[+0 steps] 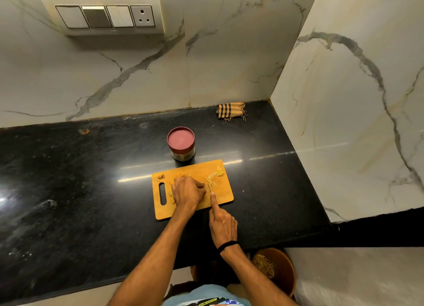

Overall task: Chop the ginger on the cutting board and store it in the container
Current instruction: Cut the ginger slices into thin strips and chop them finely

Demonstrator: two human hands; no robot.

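I'm seeing the left hand [187, 191] curling down onto the ginger [212, 180] on the cutting board [221, 199], the right hand [222, 225] just beside it gripping a knife [209, 188], forefinger along the spine, blade running away from me, lidded container [181, 145] beyond.

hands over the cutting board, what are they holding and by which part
Cannot tell: the left hand curls over something hidden on the board; the right hand shows no clear tool.

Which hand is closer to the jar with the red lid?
Left. The left hand rests on the board, just in front of the jar. The right hand is further back, at the board's near edge.
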